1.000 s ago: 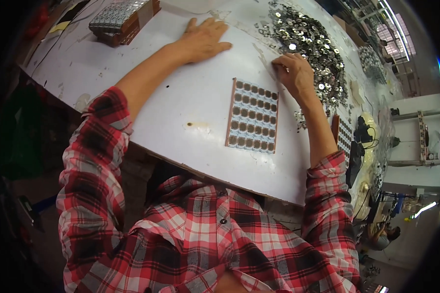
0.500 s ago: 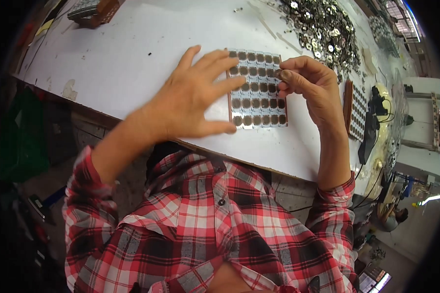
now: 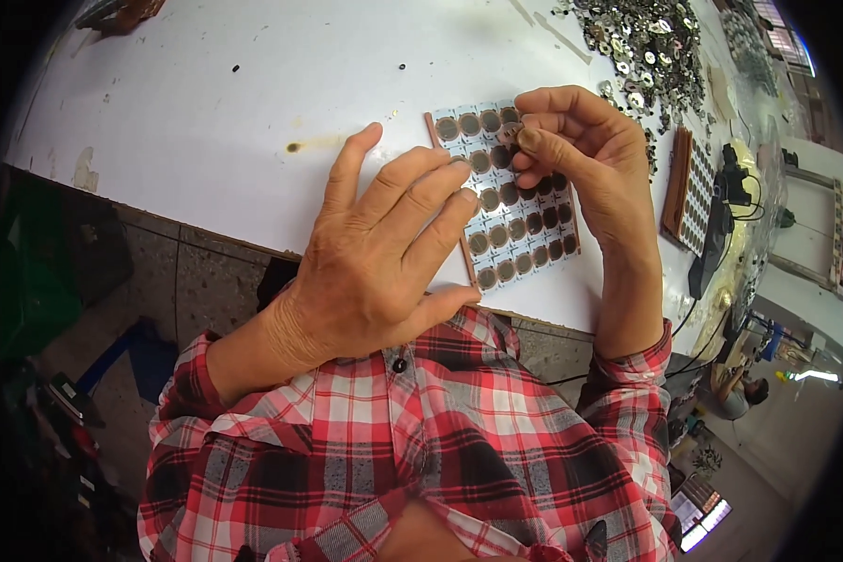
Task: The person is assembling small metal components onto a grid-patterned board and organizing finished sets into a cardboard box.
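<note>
A circuit board panel with rows of round dark discs on pale blue, edged in copper-brown, lies slightly turned on the white table. My left hand has its fingers spread along the panel's left side. The fingertips touch or hover just over the edge, and the thumb is at its near left corner. Over the upper part of the panel, my right hand pinches a small thin metallic piece between thumb and forefinger. The fingers partly hide that piece and the discs beneath.
A heap of small shiny metal parts covers the far right of the white table. A stack of similar panels stands right of my right forearm, beside a black device with cables. A brown stack sits far left.
The panel has turned a little and sits lower right in the picture. My left hand has come down nearer to its left edge. My right hand still pinches over the panel's upper part.
</note>
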A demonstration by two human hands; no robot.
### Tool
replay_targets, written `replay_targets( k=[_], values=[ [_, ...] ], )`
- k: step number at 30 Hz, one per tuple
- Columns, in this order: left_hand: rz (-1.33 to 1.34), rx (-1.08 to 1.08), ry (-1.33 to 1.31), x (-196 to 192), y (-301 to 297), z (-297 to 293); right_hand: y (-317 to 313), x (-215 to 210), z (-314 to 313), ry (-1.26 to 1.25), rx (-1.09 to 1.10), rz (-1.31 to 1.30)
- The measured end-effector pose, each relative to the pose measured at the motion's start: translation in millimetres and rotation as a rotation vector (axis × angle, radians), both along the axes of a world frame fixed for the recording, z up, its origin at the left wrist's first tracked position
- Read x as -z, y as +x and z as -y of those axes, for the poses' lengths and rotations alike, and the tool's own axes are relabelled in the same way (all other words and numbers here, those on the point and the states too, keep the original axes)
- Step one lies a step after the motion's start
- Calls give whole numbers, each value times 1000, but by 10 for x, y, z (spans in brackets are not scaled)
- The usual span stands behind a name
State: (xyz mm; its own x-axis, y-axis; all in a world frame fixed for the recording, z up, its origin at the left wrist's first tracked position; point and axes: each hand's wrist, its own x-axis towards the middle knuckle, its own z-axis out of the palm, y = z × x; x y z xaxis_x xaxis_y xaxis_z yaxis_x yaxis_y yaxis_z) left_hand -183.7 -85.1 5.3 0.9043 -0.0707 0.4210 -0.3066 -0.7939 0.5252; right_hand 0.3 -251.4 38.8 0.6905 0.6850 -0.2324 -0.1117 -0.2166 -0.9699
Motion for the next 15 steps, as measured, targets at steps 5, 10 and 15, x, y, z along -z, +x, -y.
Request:
replay_targets(
  k=[5,10,15],
  values=[
    [-26,-24,8,-1,29,48,-5,-18,-18,-21,-20,17],
    [-35,-30,30,-14,75,53,-80,-67,-48,-177,-37,226],
    [-34,-31,28,5,72,65,-59,-100,-18,-251,-256,916]
  ],
)
